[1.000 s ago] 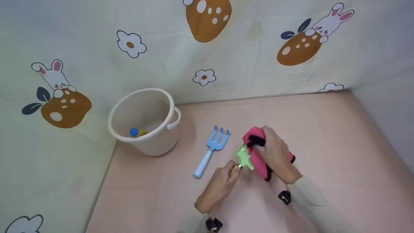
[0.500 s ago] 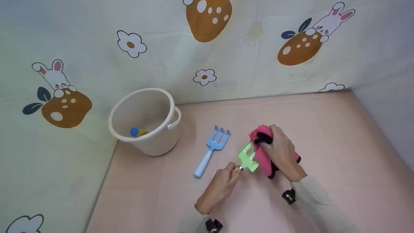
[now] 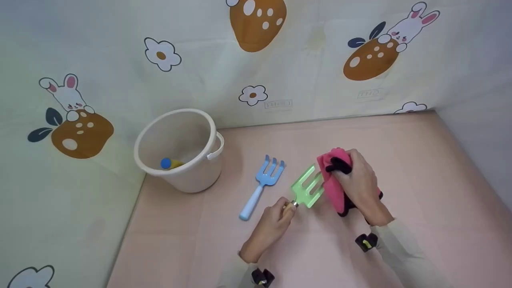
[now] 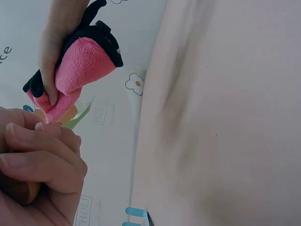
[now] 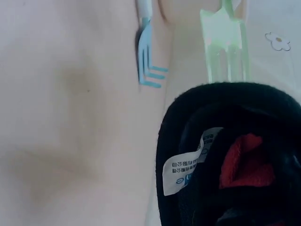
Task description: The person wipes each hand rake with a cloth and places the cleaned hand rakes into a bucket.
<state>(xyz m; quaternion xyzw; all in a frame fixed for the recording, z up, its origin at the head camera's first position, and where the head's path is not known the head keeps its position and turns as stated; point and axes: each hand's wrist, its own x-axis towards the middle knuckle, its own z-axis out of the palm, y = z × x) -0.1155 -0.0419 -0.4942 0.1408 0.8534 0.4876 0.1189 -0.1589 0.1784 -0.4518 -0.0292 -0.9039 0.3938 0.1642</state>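
Observation:
My left hand (image 3: 269, 224) grips the wooden handle of a green hand fork (image 3: 304, 196), its tines pointing up and away to the right. In my right hand (image 3: 363, 186) is a bunched pink cloth (image 3: 333, 192) with black edging, held beside the tines. The cloth hides the end of the rightmost tine; whether they touch I cannot tell. The right wrist view has the black edging (image 5: 225, 94) with white labels (image 5: 181, 172) close up, the green tines running behind it. In the left wrist view, my curled left fingers (image 4: 47, 165) wrap the brown handle (image 4: 21, 190).
A light blue hand fork (image 3: 262, 179) lies on the pink surface (image 3: 420, 180), left of the green one. Farther left stands a cream bucket (image 3: 196, 176) with a yellow, blue-ended item (image 3: 166, 163) inside. A printed wall covering (image 3: 312, 92) rises behind and at the sides.
The right hand has drawn the cloth rightward and slightly away along the tines, uncovering more of the green fork. The left hand has barely moved. The blue fork and bucket stay put.

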